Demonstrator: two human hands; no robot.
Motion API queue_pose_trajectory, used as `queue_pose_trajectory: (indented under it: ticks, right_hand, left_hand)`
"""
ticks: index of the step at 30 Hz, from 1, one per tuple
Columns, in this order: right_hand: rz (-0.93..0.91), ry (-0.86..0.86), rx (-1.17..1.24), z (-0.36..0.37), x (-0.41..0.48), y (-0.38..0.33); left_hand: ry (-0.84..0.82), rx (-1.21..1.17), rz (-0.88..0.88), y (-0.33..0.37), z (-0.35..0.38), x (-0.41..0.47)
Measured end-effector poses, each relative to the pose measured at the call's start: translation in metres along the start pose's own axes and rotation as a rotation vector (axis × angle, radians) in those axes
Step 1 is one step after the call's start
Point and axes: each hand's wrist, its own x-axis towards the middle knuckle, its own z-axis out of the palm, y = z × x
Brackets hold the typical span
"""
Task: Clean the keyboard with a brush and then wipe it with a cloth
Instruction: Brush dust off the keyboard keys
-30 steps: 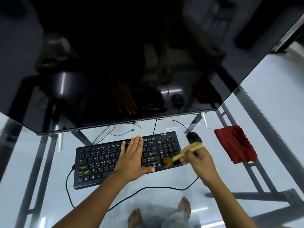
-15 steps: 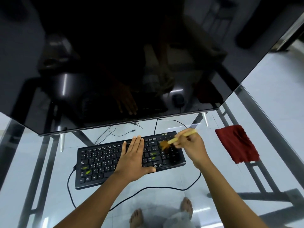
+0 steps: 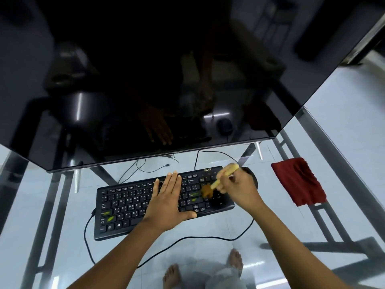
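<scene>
Here keyboard under both hands, brush rightmost

Left hand flat, right hand clenched.

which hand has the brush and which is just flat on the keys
The right hand grips the brush; the left hand lies flat, fingers spread, on the keyboard.

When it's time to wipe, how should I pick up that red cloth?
Probably pinch the red cloth from above at its bunched middle, reaching with the right hand, which is nearer. It lies flat and rumpled on the glass table right of the keyboard, so the folds give a grip where flat edges would not.
</scene>
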Motion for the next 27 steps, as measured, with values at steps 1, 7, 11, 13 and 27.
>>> queue_pose_trajectory:
  ticks: [1,7,11,13,27]
  right_hand:
    - [-0.022,0.004,-0.036,-0.002,-0.007,0.002]
    - [0.074,0.014,0.056,-0.010,-0.039,0.025]
    - [0.078,0.174,0.053,-0.014,-0.040,0.029]
    - [0.074,0.077,0.098,-0.014,-0.037,0.027]
    - [-0.070,0.277,0.000,0.010,-0.015,0.004]
  left_hand:
    - [0.002,0.004,-0.001,-0.001,0.000,0.000]
    - [0.018,-0.001,0.006,-0.001,0.001,-0.001]
    - [0.021,-0.017,0.005,-0.001,0.001,0.000]
    - [0.014,-0.001,0.006,0.000,0.000,0.000]
    - [-0.015,0.011,0.002,-0.013,-0.011,-0.013]
